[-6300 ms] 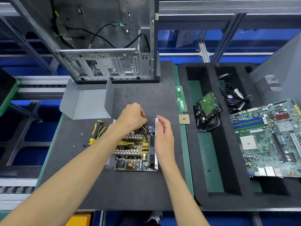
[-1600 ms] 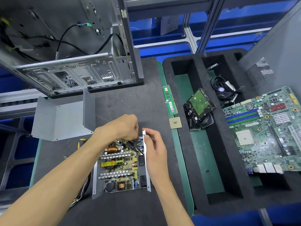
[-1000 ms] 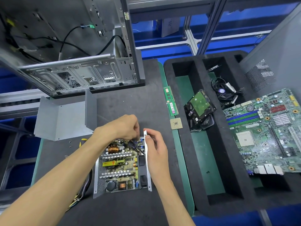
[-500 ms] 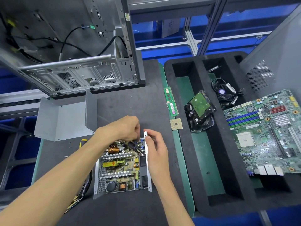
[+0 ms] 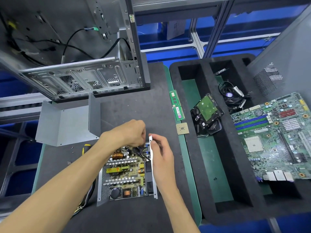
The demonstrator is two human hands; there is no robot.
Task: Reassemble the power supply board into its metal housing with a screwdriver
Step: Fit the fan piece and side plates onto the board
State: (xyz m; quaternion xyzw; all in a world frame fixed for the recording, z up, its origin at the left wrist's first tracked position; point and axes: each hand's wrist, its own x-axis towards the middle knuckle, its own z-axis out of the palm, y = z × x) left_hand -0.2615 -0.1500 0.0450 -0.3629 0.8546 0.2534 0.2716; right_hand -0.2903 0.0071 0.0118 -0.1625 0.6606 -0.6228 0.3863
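— What are your hands doing?
— Your left hand [image 5: 129,132] curls over the board's far corner; what it holds, I cannot tell. Your right hand [image 5: 161,153] pinches the metal housing [image 5: 154,174] wall.
— And the board?
— The power supply board [image 5: 125,172] sits inside that housing, on the dark mat [image 5: 134,108]. The screwdriver [image 5: 85,147] lies just left of your forearm.

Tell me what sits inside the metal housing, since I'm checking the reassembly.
Inside the metal housing lies the power supply board, with a copper coil and heatsinks showing. The left hand covers its far corner, so what the fingers do there is hidden.
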